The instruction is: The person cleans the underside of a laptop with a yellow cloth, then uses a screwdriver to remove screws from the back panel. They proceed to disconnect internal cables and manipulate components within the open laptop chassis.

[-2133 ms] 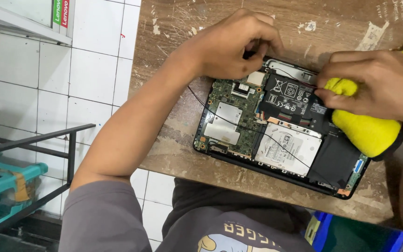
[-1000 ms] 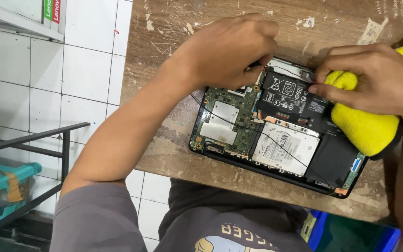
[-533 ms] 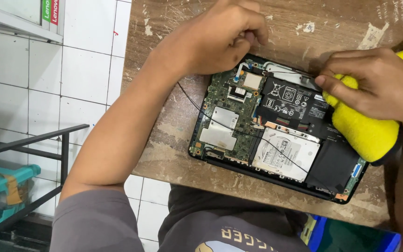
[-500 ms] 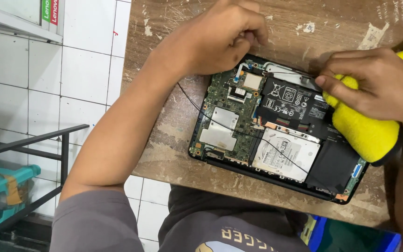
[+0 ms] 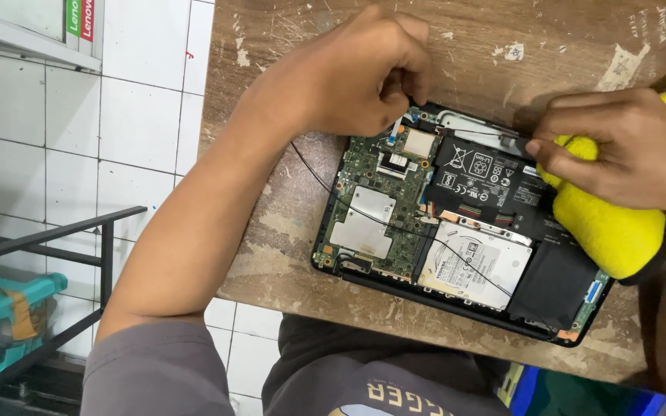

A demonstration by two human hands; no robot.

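Fingers (image 5: 406,77) of the left hand (image 5: 348,77) are curled tight at the laptop's (image 5: 456,223) top edge, pinched on what looks like the end of a thin black wire (image 5: 325,185); the pinch itself is hidden under the knuckles, so I cannot tell for sure what they grip. The wire runs from under that hand out over the table (image 5: 271,231), then back across the green board (image 5: 383,208) and over the silver drive (image 5: 475,266).

The right hand (image 5: 626,150) is closed around a yellow tool (image 5: 610,223), fingertips pressed down at the upper edge of the black battery (image 5: 487,173). The laptop lies open-backed and flat on the scarred wooden table, its near edge close to the table's edge, above the person's lap.

From where I stand, the risks look like these. A hard tug with the left hand could snap the wire or tear it off its connector on the board. The slack loop lies across bare components and could snag on one. The tool pressing at the battery could slip and gouge it. With both hands bearing on the far side, the laptop could slide toward the near edge.
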